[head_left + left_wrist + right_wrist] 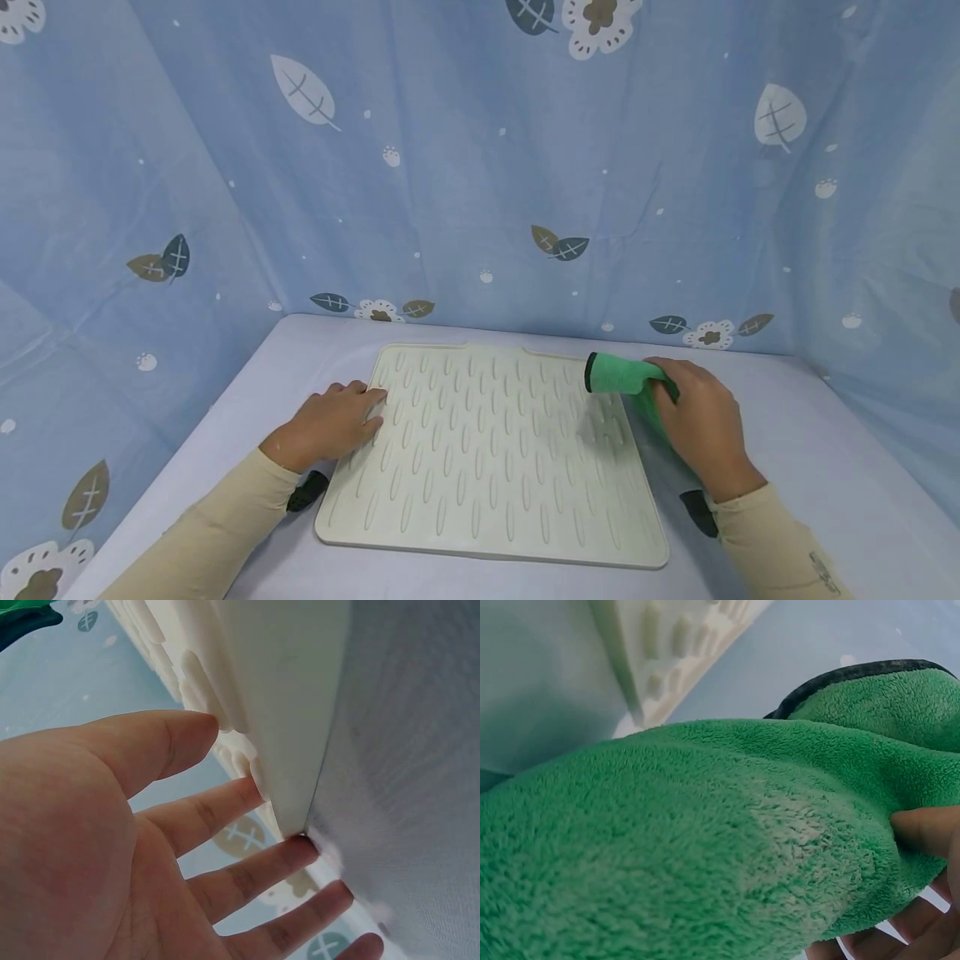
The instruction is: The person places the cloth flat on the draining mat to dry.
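A cream mat (487, 467) with rows of raised oval ridges lies flat on the white-covered table. At its left edge my left hand (333, 421) rests with spread, fairly straight fingers; in the left wrist view the thumb (176, 746) and fingers touch the mat's rim (292, 697). My right hand (701, 417) grips a green plush towel (618, 373) with dark edging, held over the mat's upper right corner. In the right wrist view the towel (667, 840) fills most of the picture, pinched between thumb and fingers. Part of it hangs behind the hand.
A blue curtain (450, 192) printed with leaves and flowers stands behind and on both sides of the table. White tablecloth (795, 433) surrounds the mat. Black straps (699, 510) show under both wrists.
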A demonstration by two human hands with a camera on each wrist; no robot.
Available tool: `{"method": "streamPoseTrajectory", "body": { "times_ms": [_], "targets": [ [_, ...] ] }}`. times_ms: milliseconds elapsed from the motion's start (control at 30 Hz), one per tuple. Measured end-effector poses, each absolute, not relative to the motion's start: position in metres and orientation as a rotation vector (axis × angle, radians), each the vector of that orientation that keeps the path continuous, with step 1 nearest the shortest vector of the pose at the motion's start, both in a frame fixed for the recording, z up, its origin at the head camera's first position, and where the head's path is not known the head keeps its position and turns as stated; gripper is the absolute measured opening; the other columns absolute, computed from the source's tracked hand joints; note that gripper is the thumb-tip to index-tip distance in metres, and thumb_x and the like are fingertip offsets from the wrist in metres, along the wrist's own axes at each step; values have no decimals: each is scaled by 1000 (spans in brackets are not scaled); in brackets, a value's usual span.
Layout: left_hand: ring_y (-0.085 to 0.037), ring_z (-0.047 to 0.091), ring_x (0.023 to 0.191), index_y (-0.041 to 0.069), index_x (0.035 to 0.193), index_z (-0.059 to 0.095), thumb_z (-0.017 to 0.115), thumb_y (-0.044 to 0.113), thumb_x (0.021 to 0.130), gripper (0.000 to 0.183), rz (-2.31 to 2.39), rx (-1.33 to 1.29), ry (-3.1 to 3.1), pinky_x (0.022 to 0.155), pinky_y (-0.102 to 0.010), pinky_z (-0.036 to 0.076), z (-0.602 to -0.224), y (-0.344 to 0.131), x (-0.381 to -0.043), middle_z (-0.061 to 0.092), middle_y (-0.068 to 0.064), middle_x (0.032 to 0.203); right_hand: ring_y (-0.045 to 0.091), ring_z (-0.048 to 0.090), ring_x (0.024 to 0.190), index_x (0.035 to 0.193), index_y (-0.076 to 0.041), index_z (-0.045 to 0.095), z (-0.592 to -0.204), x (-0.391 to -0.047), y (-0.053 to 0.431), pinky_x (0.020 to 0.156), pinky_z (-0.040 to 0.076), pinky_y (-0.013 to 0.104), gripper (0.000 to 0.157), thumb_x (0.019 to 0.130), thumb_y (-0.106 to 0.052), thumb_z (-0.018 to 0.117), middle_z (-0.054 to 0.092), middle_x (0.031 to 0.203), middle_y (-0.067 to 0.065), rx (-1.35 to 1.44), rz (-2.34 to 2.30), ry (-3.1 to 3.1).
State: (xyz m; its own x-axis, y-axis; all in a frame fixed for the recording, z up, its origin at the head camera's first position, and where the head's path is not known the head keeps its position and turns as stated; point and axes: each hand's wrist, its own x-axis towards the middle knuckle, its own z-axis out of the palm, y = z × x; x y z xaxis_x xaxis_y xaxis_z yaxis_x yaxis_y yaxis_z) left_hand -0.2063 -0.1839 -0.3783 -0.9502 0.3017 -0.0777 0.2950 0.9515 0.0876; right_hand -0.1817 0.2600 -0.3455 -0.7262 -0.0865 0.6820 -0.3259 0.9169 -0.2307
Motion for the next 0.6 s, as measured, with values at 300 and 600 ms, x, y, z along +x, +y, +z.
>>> {"method": "streamPoseTrajectory", "body": {
  "times_ms": [300,600],
  "targets": [
    [-47,55,121,7,141,55,60,30,99,48,110,466,3035,89,-64,48,-381,-184,-205,56,-23,137,39,69,92,113,-1,72,-340,-175,251,70,54,56,28,86,4,70,73,104,21,335,443,-2352],
    [-47,55,122,6,141,55,59,29,100,48,107,458,3035,90,-64,47,-383,-184,-205,56,-24,138,37,69,92,114,-2,73,-333,-172,240,70,55,54,30,85,6,71,73,104,19,378,447,-2322]
  ]
}}
